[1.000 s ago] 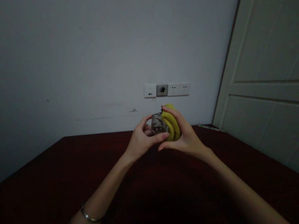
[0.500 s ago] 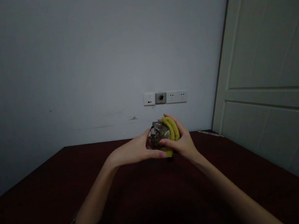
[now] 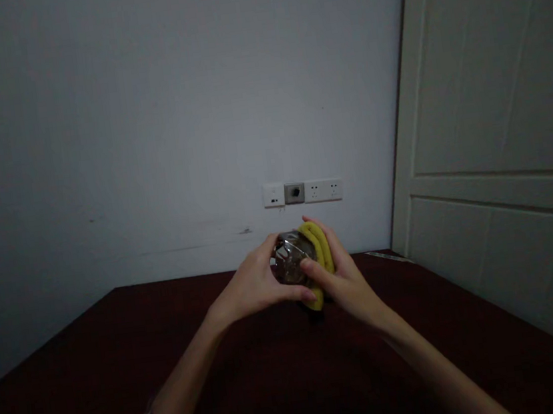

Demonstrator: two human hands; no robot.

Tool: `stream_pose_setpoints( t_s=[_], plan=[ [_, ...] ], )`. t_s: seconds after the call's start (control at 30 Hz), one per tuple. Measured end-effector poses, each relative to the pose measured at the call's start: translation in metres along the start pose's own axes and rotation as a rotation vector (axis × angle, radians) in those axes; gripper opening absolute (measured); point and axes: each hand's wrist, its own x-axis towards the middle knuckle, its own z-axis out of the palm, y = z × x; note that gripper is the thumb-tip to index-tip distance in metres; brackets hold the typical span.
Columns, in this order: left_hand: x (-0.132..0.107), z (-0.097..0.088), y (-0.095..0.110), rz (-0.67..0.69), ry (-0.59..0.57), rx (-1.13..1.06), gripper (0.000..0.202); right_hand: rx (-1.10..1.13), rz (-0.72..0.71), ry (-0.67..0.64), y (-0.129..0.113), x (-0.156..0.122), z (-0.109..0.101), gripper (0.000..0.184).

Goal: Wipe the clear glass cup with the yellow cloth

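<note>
Between my hands, above the dark red table, is a see-through brownish glass [image 3: 288, 259], lying on its side or tilted; its exact shape is partly covered by fingers. My left hand [image 3: 258, 280] curves around its left side, fingers behind and thumb stretched along the bottom. A folded yellow cloth [image 3: 319, 245] is pressed to the right side of the glass. My right hand [image 3: 338, 276] grips this cloth from the right, with its thumb resting on the near side of the glass. A corner of the cloth hangs below the left thumb.
Behind the dark red table [image 3: 173, 354] stands a pale wall with a row of sockets [image 3: 322, 190] just beyond my hands. A panelled white door [image 3: 498, 206] borders the right side. A thin flat strip [image 3: 388, 257] lies at the table's back right edge.
The glass has turned in my hands, showing a rounder outline now. The yellow cloth has shifted with it and hangs slightly lower. The whole view has tilted a little.
</note>
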Motion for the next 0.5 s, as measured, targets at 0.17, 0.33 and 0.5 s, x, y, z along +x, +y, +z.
stream_pose_setpoints(
  t_s=[0.17, 0.33, 0.5],
  plan=[
    [-0.0052, 0.0017, -0.0017, -0.006, 0.045, 0.051, 0.066, -0.106, -0.003, -0.141, -0.0004, -0.0022, -0.0068, 0.057],
    [-0.0083, 0.0022, -0.0012, -0.036, 0.063, 0.046, 0.069, -0.214, -0.113, -0.15, 0.003, -0.0026, -0.0082, 0.047],
    [-0.008, 0.0042, -0.0049, 0.002, 0.01, -0.013, 0.069, -0.365, -0.286, -0.146, 0.0034, -0.0031, -0.0062, 0.039]
  ],
)
